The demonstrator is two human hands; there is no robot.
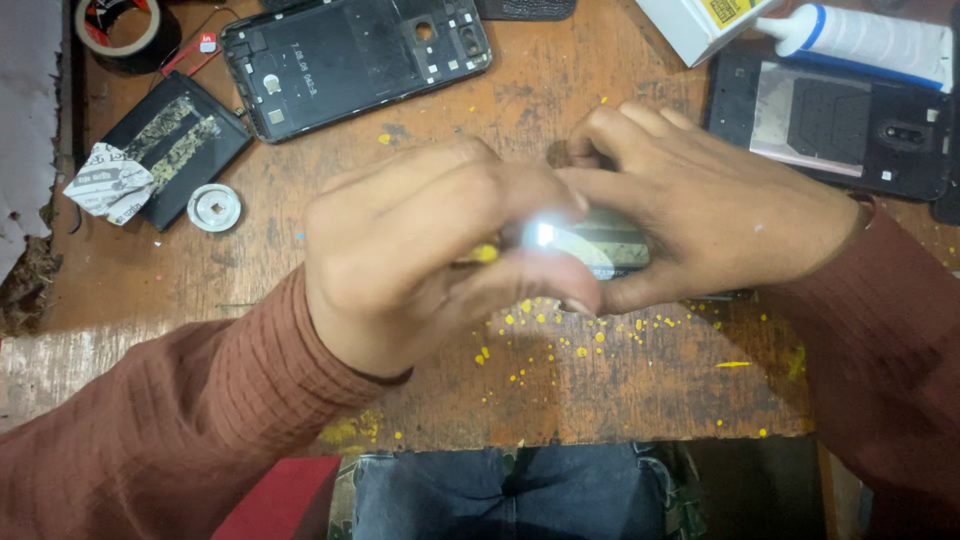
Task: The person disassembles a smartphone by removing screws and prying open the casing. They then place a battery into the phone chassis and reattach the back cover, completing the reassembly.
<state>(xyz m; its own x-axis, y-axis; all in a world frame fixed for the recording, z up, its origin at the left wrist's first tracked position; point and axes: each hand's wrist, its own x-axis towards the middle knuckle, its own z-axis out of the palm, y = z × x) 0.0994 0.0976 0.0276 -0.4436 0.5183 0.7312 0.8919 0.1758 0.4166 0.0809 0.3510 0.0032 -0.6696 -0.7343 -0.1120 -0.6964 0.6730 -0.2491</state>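
You have a small flat part (610, 243) pinched between both hands above the counter (620, 380): your left hand (420, 260) is closed on its bright, glaring end, your right hand (700, 215) grips the other end. This looks like peeling or prying work; next it likely calls for slow, even pull, keeping the part flat.

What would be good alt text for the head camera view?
Two hands, the left hand and right hand, together grip a small flat grey part over a worn wooden table speckled with yellow paint. An opened phone frame, a black battery and a white tube lie behind.
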